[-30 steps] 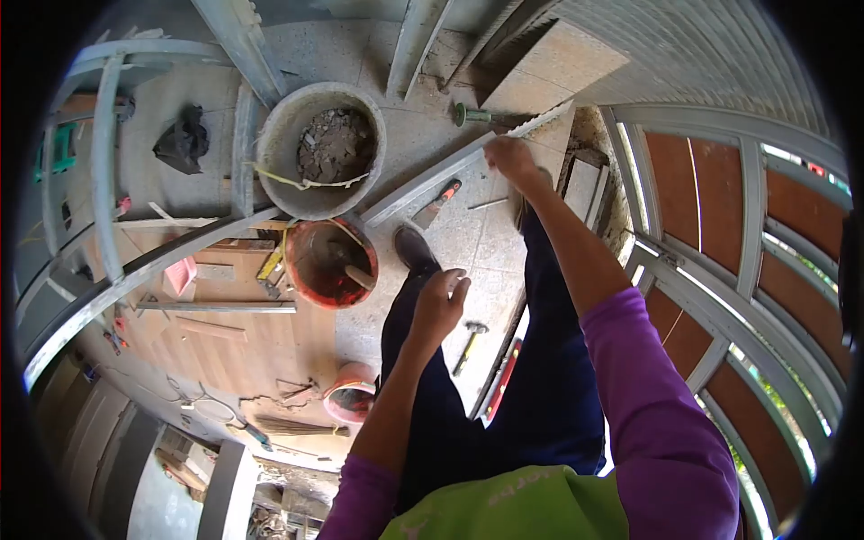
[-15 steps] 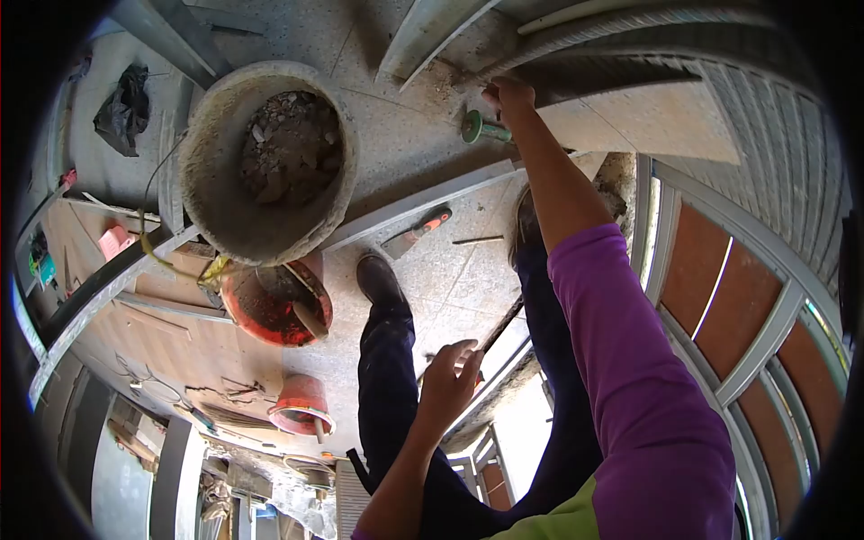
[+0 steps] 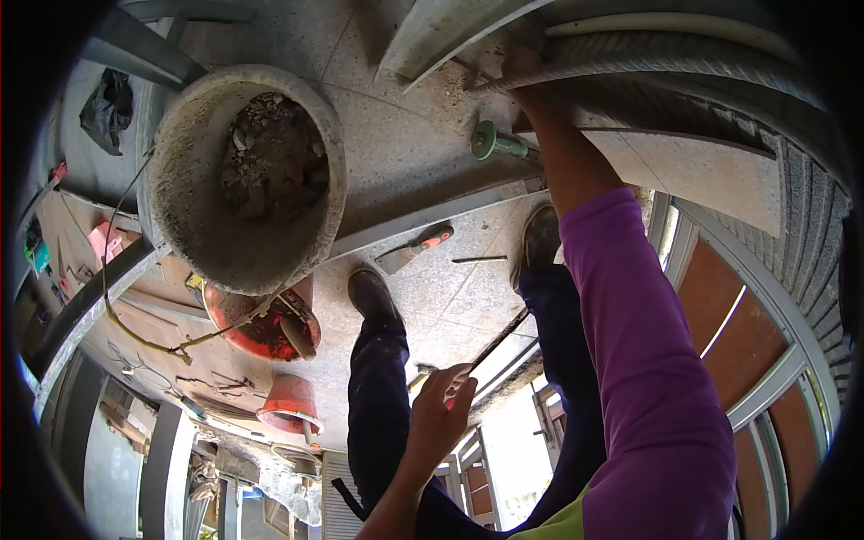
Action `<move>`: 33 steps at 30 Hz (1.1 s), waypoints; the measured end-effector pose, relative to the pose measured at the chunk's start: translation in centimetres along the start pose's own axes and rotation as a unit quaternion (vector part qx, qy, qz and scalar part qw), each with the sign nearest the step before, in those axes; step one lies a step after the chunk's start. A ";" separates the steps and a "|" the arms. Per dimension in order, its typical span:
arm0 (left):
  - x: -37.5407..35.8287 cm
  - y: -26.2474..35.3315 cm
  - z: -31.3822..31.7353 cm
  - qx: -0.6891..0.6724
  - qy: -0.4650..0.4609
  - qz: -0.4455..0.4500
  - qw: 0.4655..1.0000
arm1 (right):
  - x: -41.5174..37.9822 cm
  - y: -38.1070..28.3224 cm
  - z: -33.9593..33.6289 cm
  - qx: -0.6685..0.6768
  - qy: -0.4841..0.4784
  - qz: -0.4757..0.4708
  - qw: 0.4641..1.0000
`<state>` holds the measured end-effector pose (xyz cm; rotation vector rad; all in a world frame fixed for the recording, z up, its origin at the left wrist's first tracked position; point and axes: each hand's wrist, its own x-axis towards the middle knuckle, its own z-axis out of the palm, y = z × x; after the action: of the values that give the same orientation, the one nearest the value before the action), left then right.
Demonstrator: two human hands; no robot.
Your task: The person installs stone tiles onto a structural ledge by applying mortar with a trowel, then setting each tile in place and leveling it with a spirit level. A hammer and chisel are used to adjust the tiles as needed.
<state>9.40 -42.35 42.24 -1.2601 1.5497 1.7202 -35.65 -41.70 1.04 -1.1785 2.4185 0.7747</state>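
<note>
My right hand (image 3: 522,67) reaches far forward into shadow at the top, beside a curved ribbed bar (image 3: 648,63). Its fingers are too dark to make out. Just below it, a green tool with a round disc end (image 3: 486,140) lies on the floor, partly behind my forearm. My left hand (image 3: 441,414) hovers over my lap, fingers loosely curled and apart from the thumb. A small red thing shows through the gap between them and seems to lie behind the hand. Near my feet lies a putty knife with an orange-black handle (image 3: 416,247).
A big crusted bucket (image 3: 162,193) of rubble stands at left, with a red basin (image 3: 238,337) and a smaller red bucket (image 3: 288,400) behind it. A metal bar (image 3: 432,216) crosses the floor by my shoes. A tan board (image 3: 693,171) lies at right.
My right hand has moved further forward into the shadow by the ribbed bar. My left hand has shifted slightly down. The view has moved a little, and the cord by the bucket hangs differently.
</note>
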 end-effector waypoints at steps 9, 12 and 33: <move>0.4 0.0 0.3 0.018 -0.015 -0.020 1.000 | -1.2 0.4 -2.4 -0.030 0.100 0.039 0.994; 0.8 0.7 0.0 0.019 -0.011 -0.020 1.000 | -0.3 0.4 -0.3 -0.035 0.227 0.065 0.971; -0.4 -5.3 0.7 0.029 -0.035 0.017 0.999 | -16.5 -7.5 -0.6 0.661 -0.143 0.264 0.688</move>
<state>13.82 -40.40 40.01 -1.1390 1.5770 1.7095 -19.84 -35.71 7.60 0.2247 2.1136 -0.6720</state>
